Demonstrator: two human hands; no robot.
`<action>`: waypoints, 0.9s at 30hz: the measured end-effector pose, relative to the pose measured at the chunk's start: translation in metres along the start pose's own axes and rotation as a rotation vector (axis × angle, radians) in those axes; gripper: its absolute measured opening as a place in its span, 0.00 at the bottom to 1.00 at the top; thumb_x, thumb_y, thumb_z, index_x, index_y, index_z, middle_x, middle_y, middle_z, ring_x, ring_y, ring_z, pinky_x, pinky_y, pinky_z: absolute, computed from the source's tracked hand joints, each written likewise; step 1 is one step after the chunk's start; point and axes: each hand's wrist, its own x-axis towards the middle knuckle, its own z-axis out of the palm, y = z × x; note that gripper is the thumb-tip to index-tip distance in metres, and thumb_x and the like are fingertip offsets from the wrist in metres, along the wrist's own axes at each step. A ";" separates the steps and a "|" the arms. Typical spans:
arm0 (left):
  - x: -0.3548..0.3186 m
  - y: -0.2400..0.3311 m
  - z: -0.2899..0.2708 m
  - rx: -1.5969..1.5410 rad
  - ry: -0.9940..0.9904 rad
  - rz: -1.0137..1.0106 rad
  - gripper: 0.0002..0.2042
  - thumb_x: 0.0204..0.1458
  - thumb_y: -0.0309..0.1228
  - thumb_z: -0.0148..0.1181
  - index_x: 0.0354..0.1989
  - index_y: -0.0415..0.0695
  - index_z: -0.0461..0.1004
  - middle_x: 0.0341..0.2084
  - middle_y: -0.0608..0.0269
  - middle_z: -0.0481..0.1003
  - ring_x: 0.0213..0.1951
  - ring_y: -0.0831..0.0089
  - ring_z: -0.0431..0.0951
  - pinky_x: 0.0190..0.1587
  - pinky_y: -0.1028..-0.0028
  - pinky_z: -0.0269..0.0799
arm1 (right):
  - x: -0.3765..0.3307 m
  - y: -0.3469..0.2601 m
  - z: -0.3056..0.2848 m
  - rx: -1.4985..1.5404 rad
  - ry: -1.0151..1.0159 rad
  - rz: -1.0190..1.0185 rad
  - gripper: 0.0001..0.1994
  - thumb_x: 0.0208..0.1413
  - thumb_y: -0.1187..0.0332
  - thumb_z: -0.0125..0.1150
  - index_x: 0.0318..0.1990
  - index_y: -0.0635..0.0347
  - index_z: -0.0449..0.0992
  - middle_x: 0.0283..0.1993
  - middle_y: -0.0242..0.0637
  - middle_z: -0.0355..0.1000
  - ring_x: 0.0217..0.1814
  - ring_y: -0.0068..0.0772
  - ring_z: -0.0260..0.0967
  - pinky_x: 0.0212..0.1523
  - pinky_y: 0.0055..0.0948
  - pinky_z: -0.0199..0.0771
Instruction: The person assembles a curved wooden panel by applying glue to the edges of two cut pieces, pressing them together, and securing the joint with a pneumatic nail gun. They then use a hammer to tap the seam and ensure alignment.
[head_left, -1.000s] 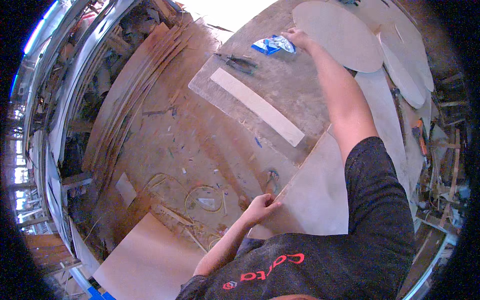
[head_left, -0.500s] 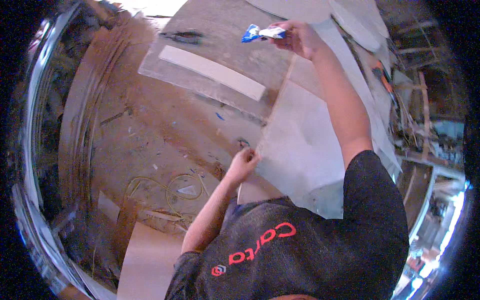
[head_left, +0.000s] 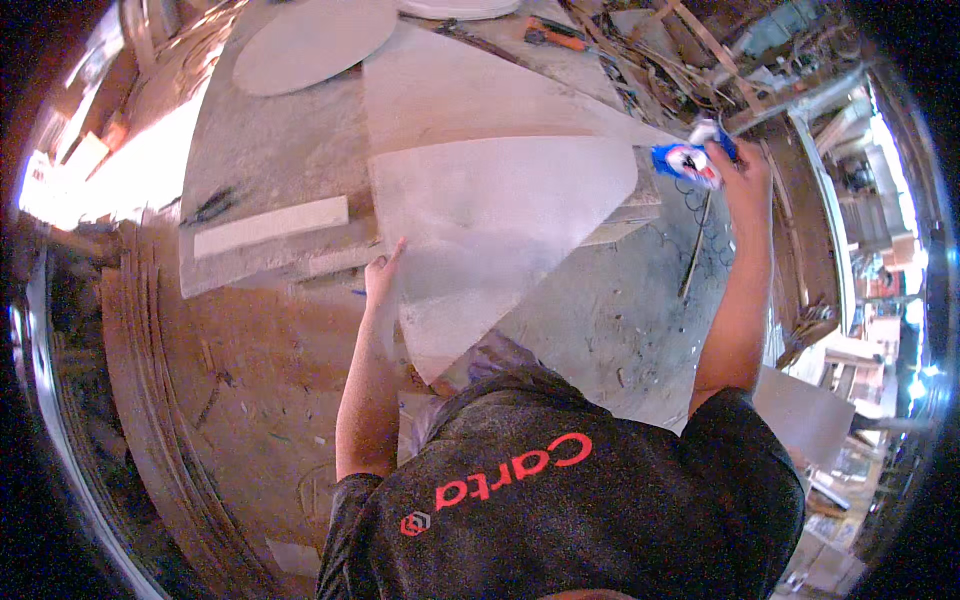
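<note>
A large pale sheet [head_left: 500, 220] with a curved far edge stands in front of me, its narrow end near my body. My left hand [head_left: 383, 275] grips the sheet's left edge. Off to the right, my right hand [head_left: 735, 165] is raised and closed around a blue and white squeeze bottle [head_left: 686, 160], apart from the sheet. A long white strip [head_left: 270, 227] lies on a grey board [head_left: 290, 150] to the left of the sheet.
A round grey disc [head_left: 315, 40] lies at the back left. A dark tool [head_left: 215, 205] rests by the white strip. Stacked thin boards [head_left: 140, 330] curve along the left. An orange-handled tool [head_left: 555, 35] lies at the back, scrap timber beyond it.
My view has swung left. The right hand carried the blue and white bottle away from the sheet's far edge out to the right. The left hand still holds the sheet's edge.
</note>
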 end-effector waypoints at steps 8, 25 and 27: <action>-0.008 0.040 0.027 -0.309 0.300 0.157 0.21 0.51 0.42 0.69 0.41 0.33 0.80 0.32 0.62 0.81 0.33 0.77 0.77 0.40 0.76 0.71 | -0.055 0.177 0.058 1.549 -0.117 0.592 0.18 0.67 0.54 0.46 0.52 0.56 0.72 0.54 0.48 0.75 0.49 0.43 0.75 0.60 0.49 0.69; -0.114 0.130 -0.001 -0.498 0.665 0.548 0.06 0.48 0.22 0.68 0.30 0.39 0.75 0.26 0.69 0.76 0.27 0.84 0.71 0.32 0.80 0.67 | 0.084 -0.094 0.117 0.637 -0.974 -0.354 0.13 0.56 0.63 0.66 0.45 0.58 0.77 0.26 0.28 0.73 0.20 0.15 0.63 0.23 0.20 0.66; -0.136 0.149 0.029 -0.571 0.714 0.557 0.07 0.47 0.21 0.68 0.32 0.38 0.76 0.28 0.67 0.78 0.30 0.82 0.74 0.36 0.79 0.70 | 0.098 -0.121 0.099 0.561 -1.266 -0.465 0.13 0.55 0.67 0.66 0.47 0.59 0.78 0.28 0.29 0.75 0.23 0.14 0.66 0.25 0.19 0.67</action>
